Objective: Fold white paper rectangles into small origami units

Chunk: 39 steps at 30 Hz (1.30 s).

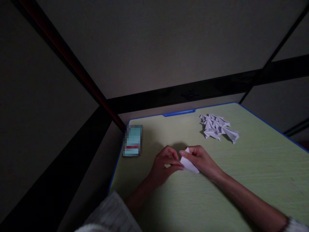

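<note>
A small piece of folded white paper is held just above the green table, near its middle. My right hand grips it from the right, thumb on top and fingers behind. From the left, my left hand pinches the paper's left corner between thumb and fingertips. Farther back on the right lies a pile of several folded white paper pieces, pointed and creased, apart from both hands.
The light green table has a blue edge and a blue strip at its back. A blurred phone-like device with a lit screen lies at the left edge. Dark-banded panels stand behind. Lined grey paper or cloth shows at bottom left.
</note>
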Each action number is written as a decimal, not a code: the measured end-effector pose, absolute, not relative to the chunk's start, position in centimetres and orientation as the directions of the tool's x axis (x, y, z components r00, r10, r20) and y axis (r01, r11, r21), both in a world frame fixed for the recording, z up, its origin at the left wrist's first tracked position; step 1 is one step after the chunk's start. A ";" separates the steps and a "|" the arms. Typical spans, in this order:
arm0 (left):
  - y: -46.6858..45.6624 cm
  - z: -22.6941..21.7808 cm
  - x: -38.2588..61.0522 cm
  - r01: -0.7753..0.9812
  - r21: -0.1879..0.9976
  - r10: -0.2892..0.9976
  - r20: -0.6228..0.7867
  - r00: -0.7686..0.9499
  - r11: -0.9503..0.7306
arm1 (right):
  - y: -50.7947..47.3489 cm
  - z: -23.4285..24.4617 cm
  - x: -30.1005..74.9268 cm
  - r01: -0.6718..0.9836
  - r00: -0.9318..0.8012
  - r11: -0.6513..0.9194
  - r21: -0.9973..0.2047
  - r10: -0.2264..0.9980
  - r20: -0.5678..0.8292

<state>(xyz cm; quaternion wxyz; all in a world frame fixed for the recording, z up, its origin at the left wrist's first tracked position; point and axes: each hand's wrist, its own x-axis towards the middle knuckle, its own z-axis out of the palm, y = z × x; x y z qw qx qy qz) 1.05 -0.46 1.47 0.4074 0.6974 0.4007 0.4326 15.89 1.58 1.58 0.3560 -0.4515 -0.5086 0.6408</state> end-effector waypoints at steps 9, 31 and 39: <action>0.2 0.5 1.3 -0.016 0.999 0.973 -0.034 0.226 0.039 | 2.1 1.1 16.5 0.059 -0.456 -0.015 -0.998 0.889 -0.040; 0.2 0.5 1.9 0.137 0.971 0.977 -0.204 0.062 0.194 | 1.8 1.2 15.8 0.130 -0.408 -0.071 -0.989 0.905 -0.119; 0.3 0.3 2.1 0.094 0.973 0.974 -0.218 0.058 0.212 | 1.8 1.1 15.6 0.096 -0.373 -0.082 -0.992 0.921 -0.113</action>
